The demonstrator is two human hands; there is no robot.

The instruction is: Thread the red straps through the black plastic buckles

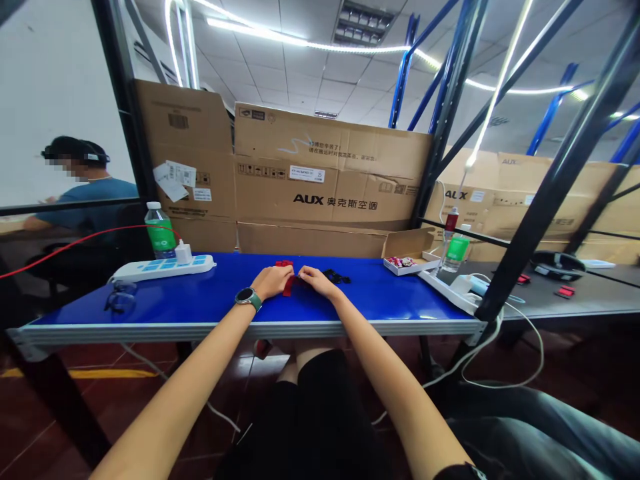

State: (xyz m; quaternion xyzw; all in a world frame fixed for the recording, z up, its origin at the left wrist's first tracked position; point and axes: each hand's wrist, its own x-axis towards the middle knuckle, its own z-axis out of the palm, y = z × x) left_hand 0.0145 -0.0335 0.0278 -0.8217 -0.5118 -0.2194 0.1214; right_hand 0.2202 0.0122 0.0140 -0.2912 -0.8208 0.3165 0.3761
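in the head view, the left hand (271, 281) and right hand (317, 281) met over a small red object (286, 279) on the blue desk (390, 300). their fingers (305, 272) curled against it, though any grip was too small to tell. a small black piece (336, 275) lay just beside the right hand, apparently untouched, with nothing visibly finished.

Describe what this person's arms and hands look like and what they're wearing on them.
The left arm and right arm are bare, with no sleeves, and the left hand and right hand wear no gloves. A round smartwatch with a dark face and green strap sits on the left arm. Nothing shows on the right wrist.
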